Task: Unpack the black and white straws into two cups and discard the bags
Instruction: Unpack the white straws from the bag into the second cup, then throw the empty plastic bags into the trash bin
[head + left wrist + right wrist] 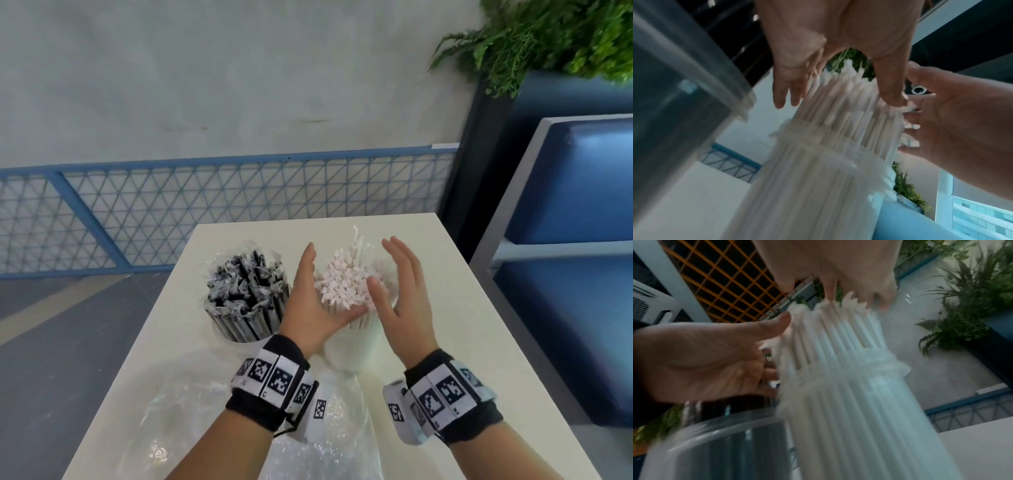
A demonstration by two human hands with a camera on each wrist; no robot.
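White straws (pixel 342 286) stand bunched in a clear cup (pixel 356 346) at the table's middle. My left hand (pixel 308 298) lies flat against their left side, fingers straight, thumb under the tips. My right hand (pixel 402 291) is open on the bundle's right side, thumb at the straw tips. Neither hand grips anything. Wrapped black straws (pixel 246 291) fill a second clear cup (pixel 236 334) to the left. In the left wrist view the white straws (pixel 838 129) rise between my left fingers (pixel 789 84) and my right palm (pixel 962 129). The right wrist view shows the white straws (pixel 840 356) too.
Empty clear plastic bags (pixel 212 407) lie crumpled on the white table (pixel 462 325) in front of the cups, under my wrists. A blue bench (pixel 575 212) stands right of the table, a blue mesh fence (pixel 239 205) behind it, and a planter with ferns (pixel 548 41) at the back right.
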